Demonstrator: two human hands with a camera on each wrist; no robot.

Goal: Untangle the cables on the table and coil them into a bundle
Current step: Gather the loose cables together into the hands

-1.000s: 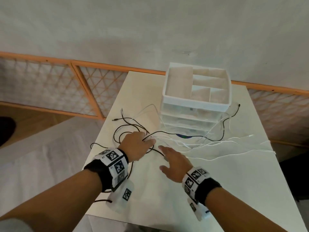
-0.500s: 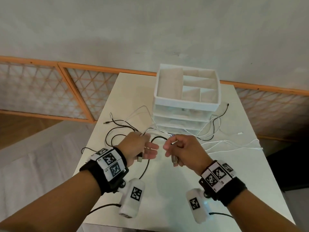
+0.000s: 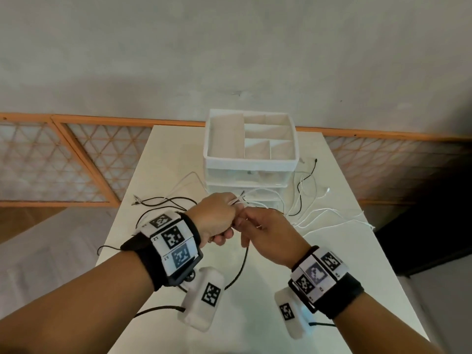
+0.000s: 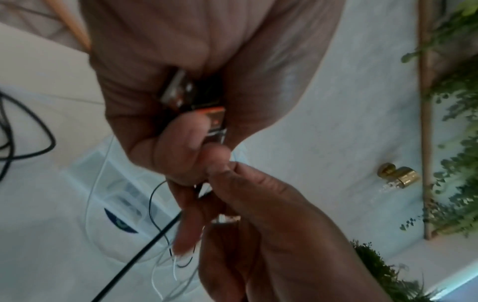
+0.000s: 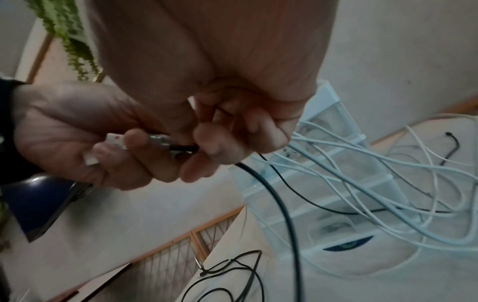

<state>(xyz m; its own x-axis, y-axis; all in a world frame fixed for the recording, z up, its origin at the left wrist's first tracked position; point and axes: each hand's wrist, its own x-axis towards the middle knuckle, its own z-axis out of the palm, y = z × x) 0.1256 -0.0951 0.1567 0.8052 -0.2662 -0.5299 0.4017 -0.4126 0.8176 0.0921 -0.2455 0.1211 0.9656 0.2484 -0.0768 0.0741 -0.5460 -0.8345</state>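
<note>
Both hands are raised over the white table [image 3: 281,315], touching each other. My left hand [image 3: 219,226] grips several cable ends: a dark USB plug [image 4: 199,98] in the palm and a white plug [image 5: 115,142] under the fingers. White cables [image 3: 329,221] run from its top across the table to the right. My right hand [image 3: 255,226] pinches the black cable [image 5: 282,202] just behind its metal plug. That black cable [image 3: 241,267] hangs in a curve down to the table. More black loops [image 3: 163,200] lie at the left.
A white drawer organizer [image 3: 250,163] with open top compartments stands at the back middle of the table, cables draped around its front and right side. The table's left edge is close to the black loops. An orange lattice rail runs behind the table.
Both hands rose off the table with cable ends in them. Half a second ago they were slightly apart; now they meet, and the white cables are drawn up toward my left hand.
</note>
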